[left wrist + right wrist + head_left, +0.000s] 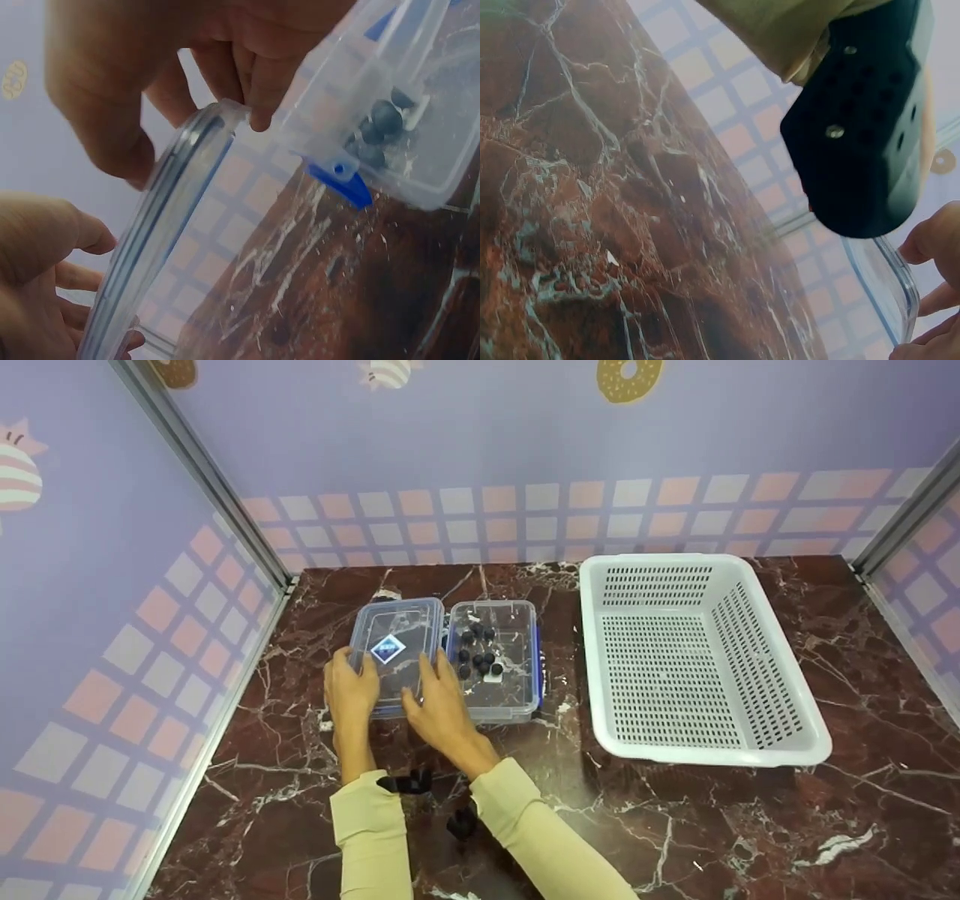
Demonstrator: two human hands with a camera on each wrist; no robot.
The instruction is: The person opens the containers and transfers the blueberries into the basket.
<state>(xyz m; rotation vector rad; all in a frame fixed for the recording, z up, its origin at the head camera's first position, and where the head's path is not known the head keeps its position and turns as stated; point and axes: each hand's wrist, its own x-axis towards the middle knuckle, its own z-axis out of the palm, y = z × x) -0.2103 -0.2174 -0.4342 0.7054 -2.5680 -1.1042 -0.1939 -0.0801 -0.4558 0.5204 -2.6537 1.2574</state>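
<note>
A clear plastic box lid point(401, 619) with a blue diamond label is held between both hands, raised off the counter in the left wrist view. My left hand point(351, 690) grips its left edge, with the thumb over the top. On the opposite edge, my right hand point(442, 709) grips near the front corner. Right beside the lid stands the clear box point(517, 690), with blue latches and several dark blueberries point(480, 660) lying inside. The lid's thick rim point(161, 202) shows edge-on between fingers in the left wrist view.
A large white slotted basket point(600, 697) stands to the right on the dark red marble counter point(570, 825). Patterned panels point(525, 435) enclose the back and sides. A black wrist-camera mount point(862, 127) fills much of the upper right wrist view.
</note>
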